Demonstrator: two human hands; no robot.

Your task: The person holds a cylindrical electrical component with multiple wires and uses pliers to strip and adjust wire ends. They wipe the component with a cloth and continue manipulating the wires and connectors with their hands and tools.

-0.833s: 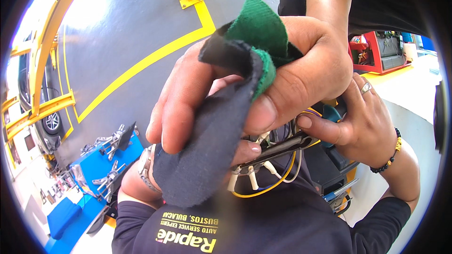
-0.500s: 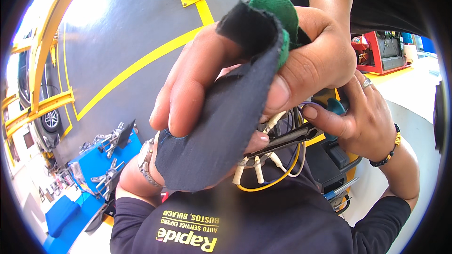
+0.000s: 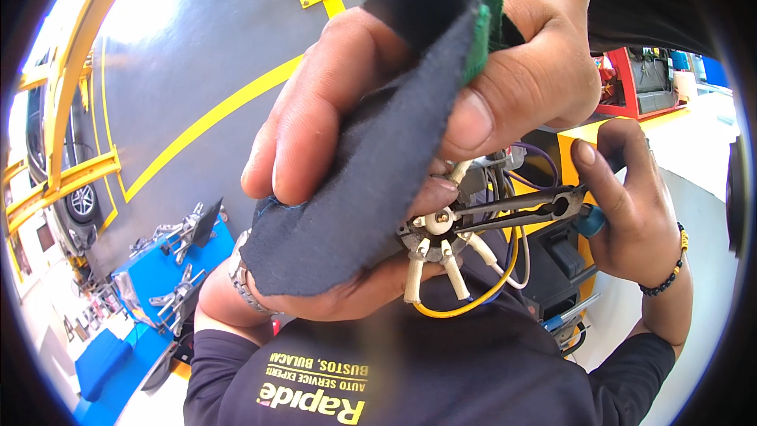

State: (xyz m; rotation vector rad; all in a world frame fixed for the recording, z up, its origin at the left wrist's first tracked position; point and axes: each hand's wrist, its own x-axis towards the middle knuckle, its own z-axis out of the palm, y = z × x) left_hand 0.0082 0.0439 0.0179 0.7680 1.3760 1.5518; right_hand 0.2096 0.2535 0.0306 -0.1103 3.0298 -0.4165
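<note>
My left hand (image 3: 371,290), with a watch at its wrist, lies mostly under a dark cloth. Its thumb and fingers hold a round dark metal part (image 3: 410,241) ringed by white-sleeved wire ends. My right hand (image 3: 635,213) grips the teal handle of long-nose pliers (image 3: 544,203). The plier jaws reach the middle of the round part, beside a small pale round piece (image 3: 441,221). Whether they pinch it I cannot tell. Another person's hand (image 3: 536,71) comes from the top and holds the black and green cloth (image 3: 347,189) over my left hand.
Yellow, white and purple wires (image 3: 461,312) loop from the part. Behind stands a dark machine (image 3: 556,268) with yellow edges. At left is a blue bench (image 3: 146,280) with metal fixtures; beyond it are a yellow frame (image 3: 83,79) and a car wheel (image 3: 82,201). A red cabinet (image 3: 623,87) stands upper right.
The round part and the pliers have come more into sight. My right hand has moved a little right and turned, its thumb now pointing up. The other person's hand and cloth have shifted slightly up and left.
</note>
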